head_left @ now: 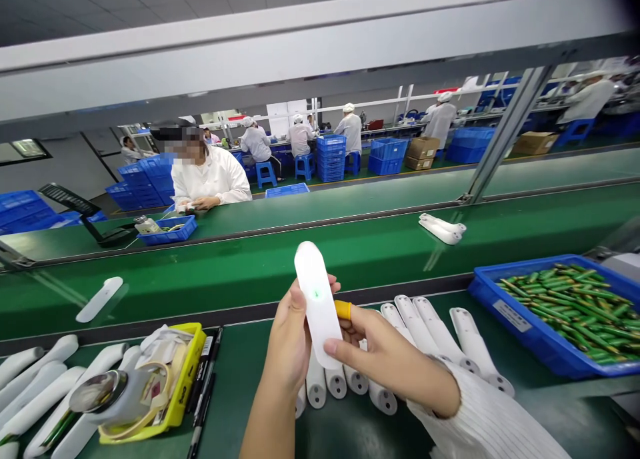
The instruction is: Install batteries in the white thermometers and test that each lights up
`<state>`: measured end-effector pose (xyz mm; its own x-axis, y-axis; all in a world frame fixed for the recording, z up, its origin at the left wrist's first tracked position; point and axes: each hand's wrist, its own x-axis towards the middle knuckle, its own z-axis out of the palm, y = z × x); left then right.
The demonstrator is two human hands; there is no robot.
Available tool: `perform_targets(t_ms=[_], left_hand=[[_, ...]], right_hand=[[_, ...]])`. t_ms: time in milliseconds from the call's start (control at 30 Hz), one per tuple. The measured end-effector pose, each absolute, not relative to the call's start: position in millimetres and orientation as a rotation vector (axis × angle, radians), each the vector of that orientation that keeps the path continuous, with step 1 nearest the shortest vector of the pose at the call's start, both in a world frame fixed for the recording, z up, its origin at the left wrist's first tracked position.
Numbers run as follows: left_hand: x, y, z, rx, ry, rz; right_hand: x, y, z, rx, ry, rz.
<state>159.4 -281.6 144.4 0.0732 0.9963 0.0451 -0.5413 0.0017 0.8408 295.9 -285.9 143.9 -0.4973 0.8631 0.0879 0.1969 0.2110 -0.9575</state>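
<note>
Both hands hold up a long white handheld device (320, 326) with a small green light glowing on its face. My left hand (290, 339) is wrapped round its left side, thumb along the edge. My right hand (373, 342) grips the lower right side, with the thumb on the face near the bottom end. A yellow finger cot (343, 310) covers one finger of that hand. Beneath and beside the hands lies a row of similar white devices (425, 329), partly hidden by my right arm; their near ends show small dark holes.
At right stands a blue tray (520, 342) of green batteries. A yellow basket (187, 372), pens (203, 406), a metal-topped bottle (107, 392) and white housings (45, 386) are at left. More devices (443, 229) lie on the green conveyor (260, 266). A co-worker (210, 176) sits opposite.
</note>
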Motion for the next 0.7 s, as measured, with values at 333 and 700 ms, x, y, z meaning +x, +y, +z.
perform_targets(t_ms=[333, 700], left_hand=[[147, -227, 69, 1.203, 1.374, 1.335], [138, -229, 76, 1.304, 1.476, 1.064]], right_hand=[[311, -205, 92, -1.597, -1.994, 0.947], [376, -105, 57, -2.24, -1.864, 0.375]])
